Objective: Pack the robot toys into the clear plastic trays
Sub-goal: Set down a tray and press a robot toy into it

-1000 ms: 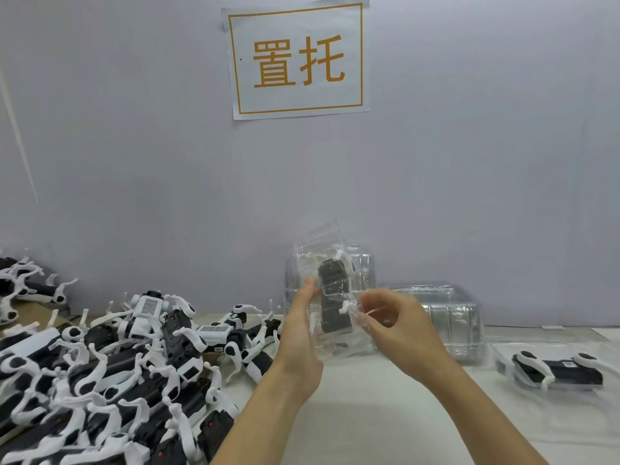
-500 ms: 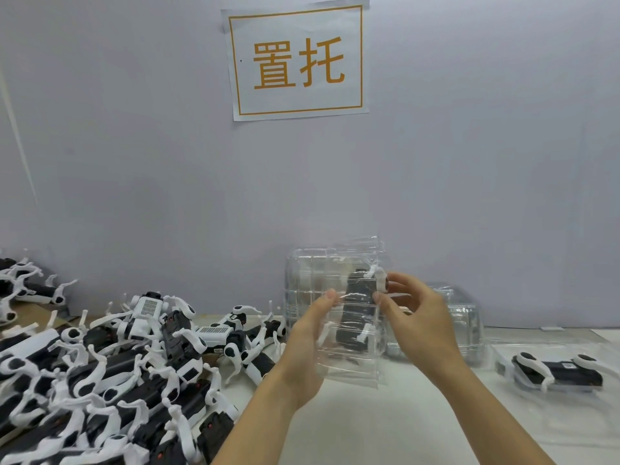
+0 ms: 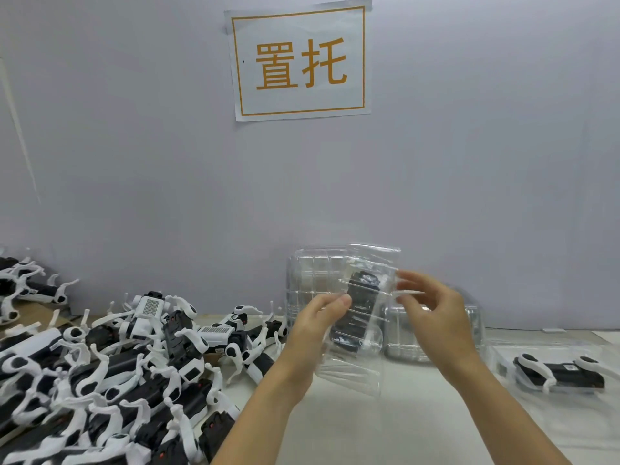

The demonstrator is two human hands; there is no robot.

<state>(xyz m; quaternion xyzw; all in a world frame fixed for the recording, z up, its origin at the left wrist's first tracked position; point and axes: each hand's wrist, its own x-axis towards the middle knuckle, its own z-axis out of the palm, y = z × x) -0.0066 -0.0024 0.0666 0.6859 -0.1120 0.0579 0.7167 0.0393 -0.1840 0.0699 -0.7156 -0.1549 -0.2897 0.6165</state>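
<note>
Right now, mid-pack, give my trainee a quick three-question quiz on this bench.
1. True or false: the black-and-white robot toy in the raised clear plastic tray is held by both the left hand and the right hand.
2. Where is the heap of unpacked black-and-white robot toys? A) left of the hands B) right of the hands C) on the wall
3. Fill in: the packed tray lying flat on the table's right side holds ___ toy(s).

Key: 1 true; 2 A; 3 one.
</note>
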